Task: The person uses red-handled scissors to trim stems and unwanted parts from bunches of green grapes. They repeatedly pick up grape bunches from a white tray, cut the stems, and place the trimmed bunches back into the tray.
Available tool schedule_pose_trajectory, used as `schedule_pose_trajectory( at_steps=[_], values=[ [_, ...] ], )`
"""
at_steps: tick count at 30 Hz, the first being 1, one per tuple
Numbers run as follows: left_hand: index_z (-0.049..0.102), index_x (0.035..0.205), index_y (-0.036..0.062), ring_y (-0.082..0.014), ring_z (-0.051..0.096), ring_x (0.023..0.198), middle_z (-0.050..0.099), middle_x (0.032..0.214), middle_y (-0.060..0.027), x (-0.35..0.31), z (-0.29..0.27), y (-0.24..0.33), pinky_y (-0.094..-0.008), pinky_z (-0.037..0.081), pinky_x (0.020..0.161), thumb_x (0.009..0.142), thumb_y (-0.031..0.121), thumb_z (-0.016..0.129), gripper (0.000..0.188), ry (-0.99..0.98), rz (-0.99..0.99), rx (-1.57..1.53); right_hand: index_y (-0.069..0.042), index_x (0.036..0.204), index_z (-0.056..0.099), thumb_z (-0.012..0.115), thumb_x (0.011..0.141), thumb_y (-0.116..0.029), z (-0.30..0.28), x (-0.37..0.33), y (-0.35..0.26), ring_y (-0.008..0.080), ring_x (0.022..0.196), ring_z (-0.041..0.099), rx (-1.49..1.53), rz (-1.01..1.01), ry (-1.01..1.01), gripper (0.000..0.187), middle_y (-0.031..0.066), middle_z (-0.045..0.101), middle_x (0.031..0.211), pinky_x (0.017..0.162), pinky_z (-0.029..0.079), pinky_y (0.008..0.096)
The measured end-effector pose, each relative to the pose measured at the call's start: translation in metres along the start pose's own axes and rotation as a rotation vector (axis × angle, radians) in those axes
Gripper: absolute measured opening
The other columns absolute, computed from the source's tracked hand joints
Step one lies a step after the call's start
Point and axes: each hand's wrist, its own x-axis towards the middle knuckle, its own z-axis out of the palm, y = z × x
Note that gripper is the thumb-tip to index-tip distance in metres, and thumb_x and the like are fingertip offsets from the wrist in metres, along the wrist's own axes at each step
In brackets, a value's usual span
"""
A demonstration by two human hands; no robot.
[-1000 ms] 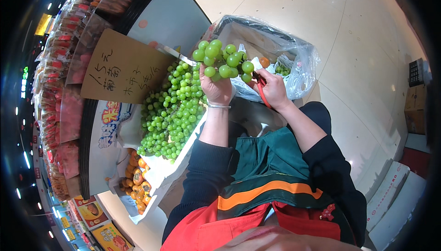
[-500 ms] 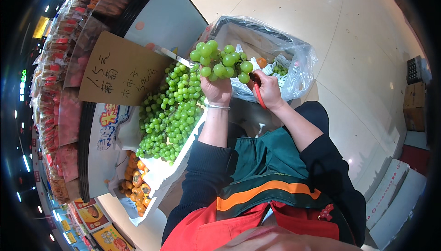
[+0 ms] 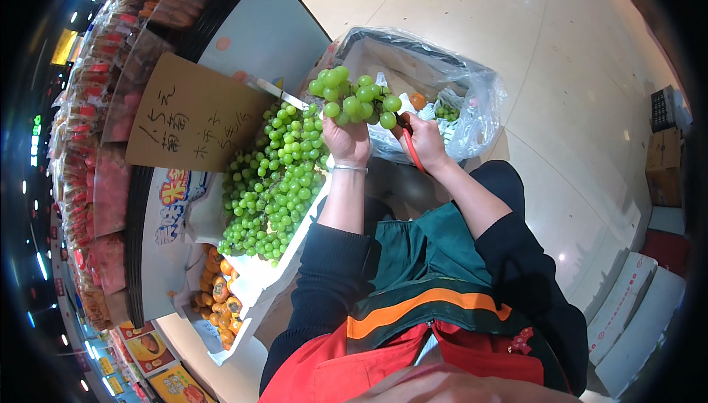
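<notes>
My left hand [image 3: 345,141] is closed round the underside of a bunch of green grapes [image 3: 358,99], holding it up in front of me. My right hand [image 3: 428,140] grips red-handled scissors [image 3: 411,150] just to the right of the bunch. Their blades reach up toward the lowest grapes on that side; the tips are hard to make out. Below and left of my left hand, a heap of green grapes [image 3: 276,193] lies in a white foam box [image 3: 293,247].
Beyond my hands stands a bin lined with a clear plastic bag [image 3: 479,86], holding an orange fruit [image 3: 417,101] and scraps. Left are a handwritten cardboard sign [image 3: 188,119] and persimmons [image 3: 219,289]. White boxes [image 3: 623,303] stand on the floor at right.
My right hand and the scissors have shifted slightly left. The bunch, still in my left hand, is turned a little and sits marginally lower.
</notes>
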Motion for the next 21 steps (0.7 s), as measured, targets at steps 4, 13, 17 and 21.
schedule_pose_trajectory(
  at_steps=[4, 13, 17, 21],
  values=[
    [0.050, 0.127, 0.0077, -0.0232, 0.053, 0.114, 0.056, 0.123, -0.0076, 0.006, -0.002, -0.007, -0.0405, 0.041, 0.099, 0.099, 0.031, 0.044, 0.037, 0.054, 0.000, 0.049, 0.000, 0.079, 0.062, 0.068, 0.083, -0.021, 0.004, 0.001, 0.010, 0.0379, 0.063, 0.063, 0.005, 0.086, -0.013, 0.022, 0.0205, 0.062, 0.066, 0.056, 0.048, 0.0416],
    [0.051, 0.127, 0.0072, -0.0239, 0.054, 0.113, 0.057, 0.122, -0.0073, 0.017, -0.023, -0.015, -0.0411, 0.041, 0.099, 0.098, 0.028, 0.046, 0.036, 0.041, -0.034, 0.053, 0.003, 0.088, 0.065, 0.062, 0.084, -0.015, 0.006, -0.001, 0.026, 0.0202, 0.056, 0.064, -0.009, 0.155, -0.087, 0.019, 0.0174, 0.063, 0.063, 0.053, 0.048, 0.0319],
    [0.051, 0.127, 0.0069, -0.0242, 0.055, 0.112, 0.057, 0.122, -0.0082, 0.018, -0.026, -0.015, -0.0417, 0.043, 0.098, 0.098, 0.023, 0.046, 0.034, 0.068, -0.050, 0.057, 0.003, 0.088, 0.065, 0.062, 0.084, -0.015, 0.004, -0.002, 0.026, 0.0191, 0.055, 0.064, -0.020, 0.129, -0.083, 0.019, 0.0165, 0.063, 0.063, 0.053, 0.048, 0.0312],
    [0.051, 0.125, 0.0062, -0.0249, 0.056, 0.111, 0.058, 0.121, -0.0099, 0.015, -0.020, -0.014, -0.0426, 0.045, 0.097, 0.097, 0.019, 0.048, 0.031, 0.015, -0.028, 0.068, 0.001, 0.087, 0.065, 0.064, 0.084, -0.019, 0.001, 0.000, 0.022, 0.0220, 0.054, 0.063, -0.088, 0.121, -0.073, 0.021, 0.0157, 0.063, 0.062, 0.053, 0.047, 0.0321]
  ],
)
